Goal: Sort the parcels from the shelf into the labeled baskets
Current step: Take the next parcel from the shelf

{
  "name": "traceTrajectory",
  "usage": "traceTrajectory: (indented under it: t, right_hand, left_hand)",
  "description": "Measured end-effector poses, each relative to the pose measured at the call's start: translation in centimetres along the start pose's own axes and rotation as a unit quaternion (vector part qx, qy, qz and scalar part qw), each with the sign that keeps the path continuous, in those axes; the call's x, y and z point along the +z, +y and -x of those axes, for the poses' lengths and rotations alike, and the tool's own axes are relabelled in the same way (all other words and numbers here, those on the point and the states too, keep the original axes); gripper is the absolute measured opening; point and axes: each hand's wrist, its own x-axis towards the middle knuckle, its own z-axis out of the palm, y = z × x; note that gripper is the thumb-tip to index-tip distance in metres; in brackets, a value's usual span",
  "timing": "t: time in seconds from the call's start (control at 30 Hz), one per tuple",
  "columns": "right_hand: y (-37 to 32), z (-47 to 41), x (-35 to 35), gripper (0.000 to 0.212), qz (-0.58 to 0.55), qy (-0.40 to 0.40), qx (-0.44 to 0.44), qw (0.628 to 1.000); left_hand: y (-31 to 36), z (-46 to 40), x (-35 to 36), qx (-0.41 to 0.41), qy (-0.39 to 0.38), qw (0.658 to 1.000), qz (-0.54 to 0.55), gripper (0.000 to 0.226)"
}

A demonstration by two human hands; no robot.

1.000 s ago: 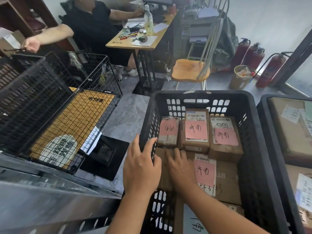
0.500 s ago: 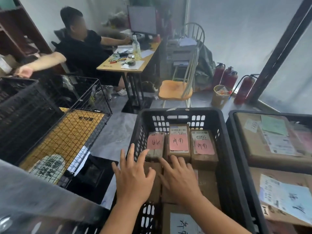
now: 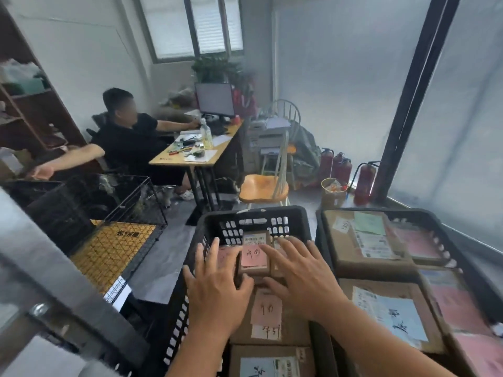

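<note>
A black plastic basket stands in front of me, filled with brown cardboard parcels. One small parcel with a pink label sits upright near its far end. A larger flat parcel with pink slips lies nearer to me. My left hand hovers over the basket's left side with fingers spread and holds nothing. My right hand is spread over the parcels to the right, also holding nothing. Whether the hands touch the parcels is unclear.
A second black basket at the right holds large parcels with blue and pink labels. A wire crate with a yellow package stands at the left. Behind are a wooden chair, a desk with a seated person, and fire extinguishers.
The view has tilted upward, showing more of the room. Both hands have lifted and moved forward over the basket, the right hand spreading further to the right.
</note>
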Motion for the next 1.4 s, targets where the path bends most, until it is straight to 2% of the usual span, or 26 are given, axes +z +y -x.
traceTrajectory:
  t: [0.17, 0.33, 0.5, 0.67, 0.83, 0.93, 1.07, 1.17, 1.4]
  right_hand:
    - [2.0, 1.5, -2.8, 0.07, -0.007, -0.005, -0.072, 0.997]
    - [1.8, 4.5, -5.2, 0.067, -0.036, 0.003, -0.168, 0.985]
    - [-2.7, 7.5, -7.5, 0.067, -0.078, -0.013, -0.275, 0.958]
    - [-10.6, 11.8, -9.1, 0.058, -0.099, 0.033, -0.377, 0.921]
    - [-21.7, 20.2, -9.8, 0.06, -0.134, 0.026, -0.492, 0.859]
    - [-28.6, 27.6, -10.0, 0.059, -0.159, 0.029, -0.546, 0.822]
    - [-38.2, 39.1, -11.2, 0.058, -0.205, 0.037, -0.616, 0.76]
    - [-44.5, 47.9, -12.9, 0.058, -0.227, 0.037, -0.667, 0.709]
    - [-56.1, 64.2, -16.5, 0.057, -0.276, 0.021, -0.75, 0.601]
  left_hand:
    - [2.4, 3.9, -1.7, -0.06, 0.033, 0.997, -0.025, 0.062]
    - [5.3, 11.1, -3.3, -0.154, 0.052, 0.986, -0.034, 0.062]
    - [5.3, 19.4, -5.8, -0.267, 0.087, 0.959, -0.045, 0.065]
    - [3.7, 29.9, -9.0, -0.36, 0.124, 0.923, -0.052, 0.064]
    - [1.6, 44.3, -12.6, -0.464, 0.179, 0.865, -0.07, 0.066]
    - [1.4, 54.5, -14.7, -0.508, 0.222, 0.827, -0.098, 0.063]
    - [1.9, 69.1, -17.6, -0.576, 0.24, 0.772, -0.12, 0.063]
    - [2.6, 79.6, -20.0, -0.621, 0.265, 0.724, -0.143, 0.067]
    - [4.2, 98.2, -24.6, -0.702, 0.312, 0.614, -0.179, 0.054]
